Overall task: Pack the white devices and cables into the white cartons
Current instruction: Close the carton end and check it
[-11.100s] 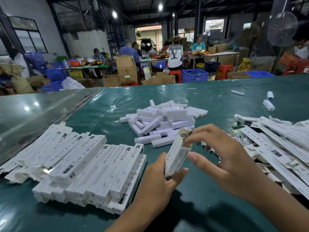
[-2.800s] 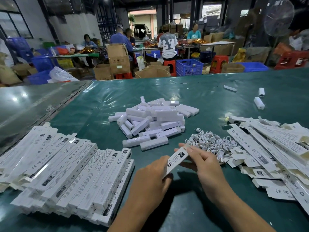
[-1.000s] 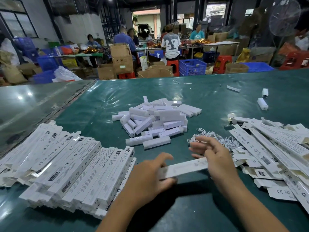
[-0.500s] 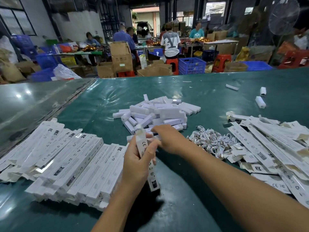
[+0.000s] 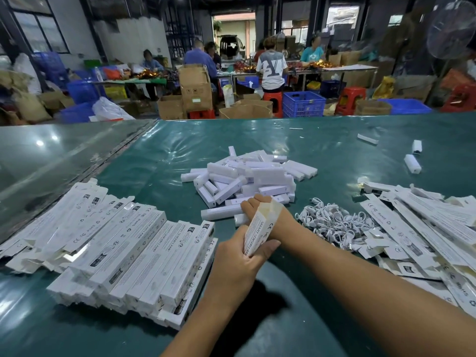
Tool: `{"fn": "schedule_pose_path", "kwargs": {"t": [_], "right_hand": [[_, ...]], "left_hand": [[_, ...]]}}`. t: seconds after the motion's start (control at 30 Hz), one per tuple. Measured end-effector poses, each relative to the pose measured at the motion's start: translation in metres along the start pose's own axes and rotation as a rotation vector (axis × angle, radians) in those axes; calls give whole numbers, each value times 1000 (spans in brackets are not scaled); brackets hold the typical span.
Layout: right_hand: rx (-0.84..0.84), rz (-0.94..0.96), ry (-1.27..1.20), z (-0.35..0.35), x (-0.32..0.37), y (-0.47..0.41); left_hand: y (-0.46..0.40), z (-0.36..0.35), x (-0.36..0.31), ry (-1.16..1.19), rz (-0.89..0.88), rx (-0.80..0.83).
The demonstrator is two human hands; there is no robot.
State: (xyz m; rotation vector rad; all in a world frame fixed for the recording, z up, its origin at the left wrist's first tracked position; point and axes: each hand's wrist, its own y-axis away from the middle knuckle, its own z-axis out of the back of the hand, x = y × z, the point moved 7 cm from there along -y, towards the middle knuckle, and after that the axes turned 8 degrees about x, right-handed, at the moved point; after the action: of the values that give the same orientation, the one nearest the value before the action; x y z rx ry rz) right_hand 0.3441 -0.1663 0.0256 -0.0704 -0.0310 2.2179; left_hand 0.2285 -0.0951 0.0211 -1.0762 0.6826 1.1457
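Observation:
My left hand grips a white carton and holds it upright, its open flapped end pointing up. My right hand reaches behind that carton to the near edge of the pile of white devices. Its fingers curl over one white device, most of which is hidden under the hand. A tangle of white cables lies just right of my right wrist.
Rows of filled cartons lie on the left of the green table. Flat cartons are heaped on the right. A few loose devices lie at the far right. People work at tables beyond the far edge.
My left hand has tilted the carton further upright, open end up. My right hand has left the carton, reached to the pile's near edge and curled onto a device.

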Motion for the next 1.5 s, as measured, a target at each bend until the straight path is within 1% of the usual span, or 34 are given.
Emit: {"fn": "schedule_pose_path", "kwargs": {"t": [0.07, 0.13, 0.17, 0.23, 0.27, 0.3, 0.33, 0.43, 0.53, 0.63, 0.73, 0.8, 0.93, 1.0, 1.07, 1.2, 1.37, 1.5], "right_hand": [[-130, -58, -212, 15, -7, 20], [-307, -117, -546, 26, -26, 52], [-407, -162, -739, 29, -41, 70], [-545, -311, -1235, 18, -70, 104], [-576, -384, -1486, 6, -79, 116], [-589, -433, -1681, -6, -84, 126], [-578, -464, -1802, -16, -86, 134], [-501, -482, -1941, -28, -85, 145], [-487, -414, -2014, -23, -85, 146], [-470, -416, -1986, -19, -87, 145], [-497, -429, -1938, -21, -93, 148], [-536, -408, -1932, -20, -99, 150], [-672, -373, -1746, -10, -103, 155], [-712, -361, -1718, -6, -100, 154], [-684, -342, -1716, -5, -94, 151], [-676, -300, -1527, 0, -88, 151], [-641, -265, -1370, 3, -83, 153], [-611, -288, -1346, 0, -85, 153]], "left_hand": [[0, 3, -1, -81, 8, -30], [0, 5, 0, -136, 16, -51], [0, 5, 1, -159, 21, -47], [1, 3, 1, -270, 14, -12], [1, 1, 1, -339, 10, 14], [1, -1, 2, -394, 15, 35], [2, -2, 3, -434, 24, 47], [2, -3, 3, -557, 32, 67], [2, -4, 12, -644, 90, 141], [1, -6, 24, -771, 180, 237], [1, -9, 24, -804, 145, 275], [1, -10, 22, -781, 100, 274], [-1, -12, 18, -762, 30, 275], [0, -14, 17, -767, -4, 277], [0, -14, 16, -768, -21, 271], [0, -13, 14, -730, -19, 266], [-1, -10, 12, -680, 31, 258], [-1, -8, 13, -681, 39, 246]]}}
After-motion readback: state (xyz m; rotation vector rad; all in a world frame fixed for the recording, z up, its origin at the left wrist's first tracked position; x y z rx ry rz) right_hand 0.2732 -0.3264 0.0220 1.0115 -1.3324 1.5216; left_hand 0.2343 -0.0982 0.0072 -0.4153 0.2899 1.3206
